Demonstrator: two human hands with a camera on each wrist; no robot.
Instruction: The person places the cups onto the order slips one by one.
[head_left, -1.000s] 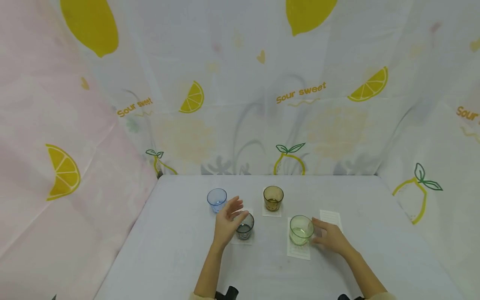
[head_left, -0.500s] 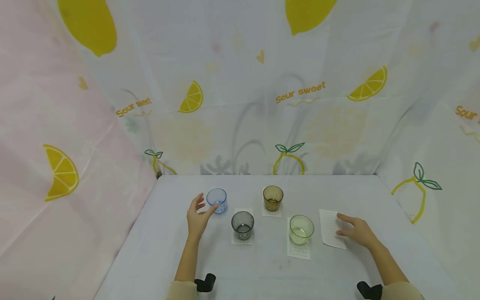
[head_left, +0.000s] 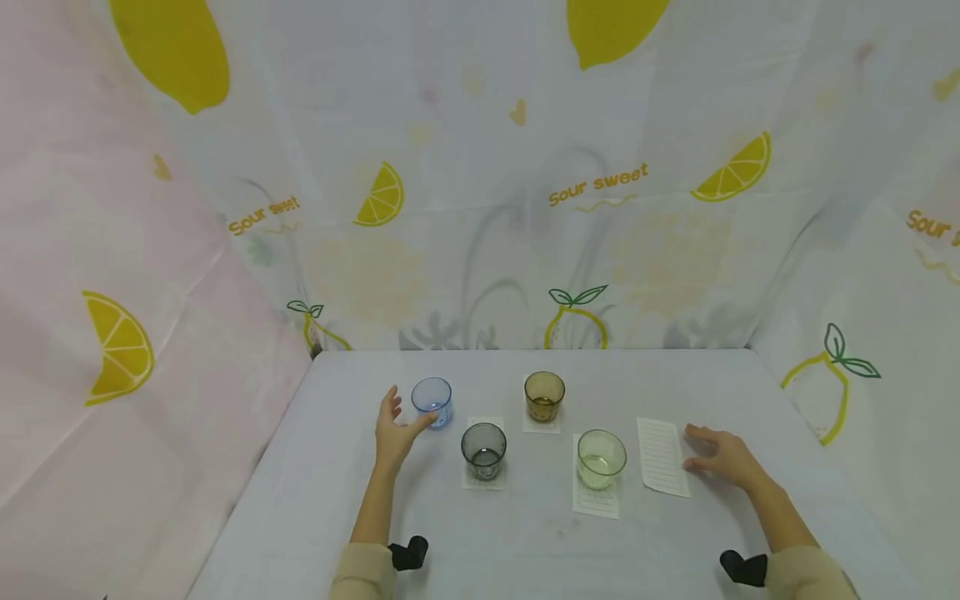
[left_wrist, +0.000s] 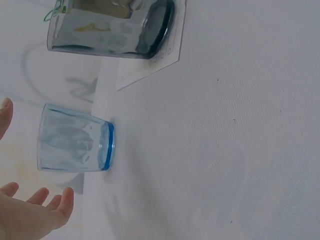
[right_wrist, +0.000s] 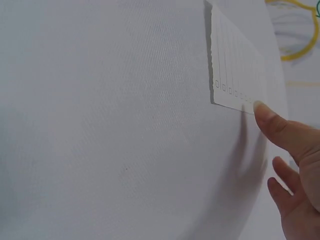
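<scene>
A clear blue glass [head_left: 432, 404] stands upright at the back left of the white table. My left hand [head_left: 396, 435] is held beside it, thumb and fingers spread apart; the left wrist view shows a gap between the blue glass [left_wrist: 75, 140] and the fingers [left_wrist: 37, 197]. To the right, my right hand [head_left: 723, 457] hovers just off the right edge of a lined paper slip [head_left: 663, 458], thumb and fingers apart and holding nothing. In the right wrist view the thumb [right_wrist: 275, 125] appears over the corner of that slip [right_wrist: 232, 60]; whether it touches cannot be told.
Between the hands, a grey glass [head_left: 483, 452], an amber glass [head_left: 544, 397] and a pale green glass [head_left: 601, 460] each stand on a paper slip. A lemon-print cloth [head_left: 480, 208] hangs behind the table and along its sides.
My left hand has moved left from the grey glass to the blue one. My right hand has gone right from the green glass, past the bare paper slip. The glasses stay put.
</scene>
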